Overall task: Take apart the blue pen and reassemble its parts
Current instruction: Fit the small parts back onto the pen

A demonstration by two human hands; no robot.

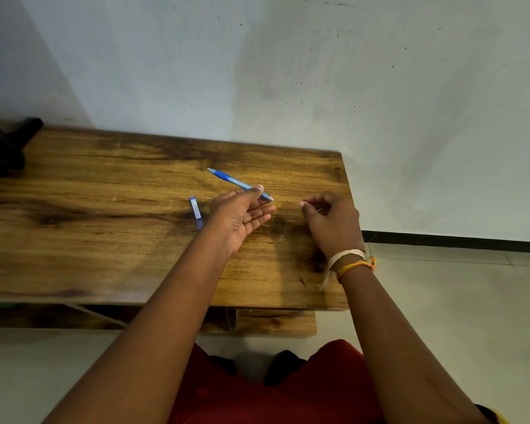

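Observation:
The blue pen (233, 181) lies slantwise on the wooden table (104, 228), its tip pointing to the far left and its pale rear end toward the right. My left hand (242, 214) is spread with the palm turned up, and its thumb tip rests against the rear part of the pen; the fingers do not close around it. A blue cap (196, 211) lies on the table just left of that hand. My right hand (331, 220) hovers a little right of the pen's end, fingers curled, thumb against forefinger. Whether it pinches a small piece is unclear.
The table's right edge (348, 228) runs close beside my right hand, with tiled floor beyond it. A white wall stands directly behind the table. A dark object (3, 145) sits at the far left corner. A lower shelf (273, 322) shows under the front edge.

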